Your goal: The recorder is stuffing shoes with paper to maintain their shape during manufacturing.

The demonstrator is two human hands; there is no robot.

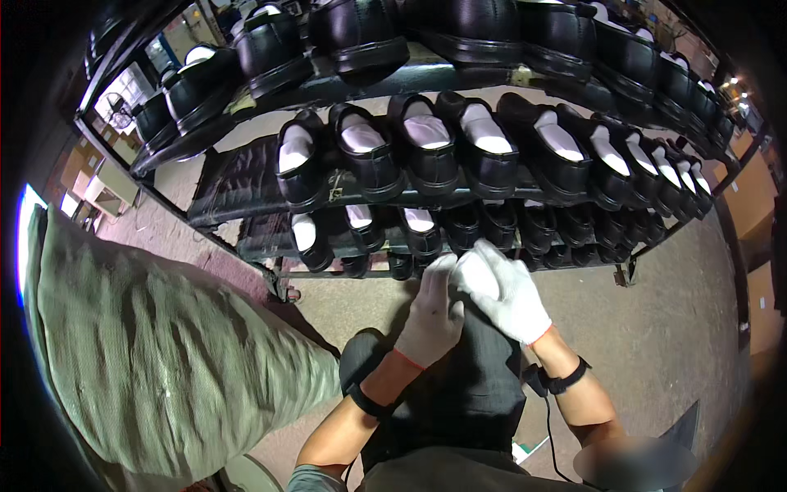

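Observation:
Both my hands wear white gloves with red cuff edges and are close together above my knees, in front of a shoe rack. My right hand is closed around a small white wad, which looks like crumpled paper. Just left of it, my left hand has its fingers stretched out and its thumb apart, with nothing in its grasp. Beyond my hands, black shoes stand in rows, many with white stuffing in their openings. The hands partly hide the lowest shoes.
The wheeled metal rack has several tiers of black shoes. A big grey-green woven sack bulges in from the left. Cardboard boxes stand at the right edge. A black cable hangs by my right wrist.

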